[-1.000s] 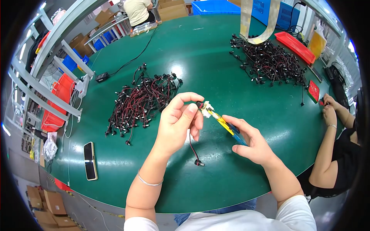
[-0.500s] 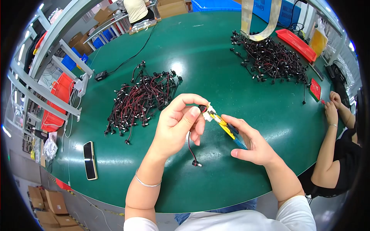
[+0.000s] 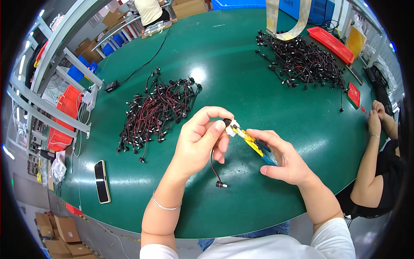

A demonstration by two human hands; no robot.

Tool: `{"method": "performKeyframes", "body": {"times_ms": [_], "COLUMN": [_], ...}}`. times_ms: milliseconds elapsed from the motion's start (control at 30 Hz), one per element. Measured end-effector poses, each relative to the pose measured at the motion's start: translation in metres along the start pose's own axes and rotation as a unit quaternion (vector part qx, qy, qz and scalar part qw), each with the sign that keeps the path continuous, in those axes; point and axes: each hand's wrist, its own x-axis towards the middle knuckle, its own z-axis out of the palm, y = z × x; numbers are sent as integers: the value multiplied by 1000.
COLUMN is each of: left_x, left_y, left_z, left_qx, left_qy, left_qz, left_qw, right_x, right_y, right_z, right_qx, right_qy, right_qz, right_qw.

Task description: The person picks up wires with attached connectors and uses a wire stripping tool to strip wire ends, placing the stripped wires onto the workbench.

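My left hand [image 3: 204, 137] pinches a black connector [image 3: 227, 122] on a short dark cable, whose other plug [image 3: 221, 184] hangs over the green table. Against that connector sits a small white piece [image 3: 232, 128], at the tip of a yellow and blue hand tool [image 3: 253, 145]. My right hand [image 3: 282, 159] is wrapped round the tool's handles, which its fingers partly hide. Left of my hands lies a pile of black and red cables [image 3: 157, 112].
A second cable pile [image 3: 302, 60] lies at the back right, near a red tray [image 3: 331, 45]. A phone [image 3: 102, 181] rests at the left. At the right edge a co-worker's hands [image 3: 377, 113] are beside a red and green box [image 3: 353, 95]. A curved strip [image 3: 288, 35] stands at the back.
The black connector has turned slightly in my left fingers beside the white piece. My right hand still holds the tool, hardly moved. The view has shifted slightly.
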Motion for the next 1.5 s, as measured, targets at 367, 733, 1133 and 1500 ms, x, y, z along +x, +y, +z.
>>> {"method": "performKeyframes", "body": {"times_ms": [367, 733, 1133, 1500], "left_x": [2, 4, 5, 6], "left_y": [-7, -21, -14, -7], "left_z": [6, 9, 3, -17], "left_qx": [27, -31, -71, -138], "left_qy": [21, -1, 0, 59], "left_qz": [-28, -147, -167, -44], "left_qw": [999, 989, 983, 988], "right_x": [0, 1, 4, 4], "right_y": [9, 6, 3, 2], "right_z": [3, -12, -32, -30], "right_qx": [103, 45, 121, 152], "right_qy": [-10, 161, 259, 190], "right_qz": [26, 47, 81, 111], "right_qw": [994, 985, 955, 964]}}
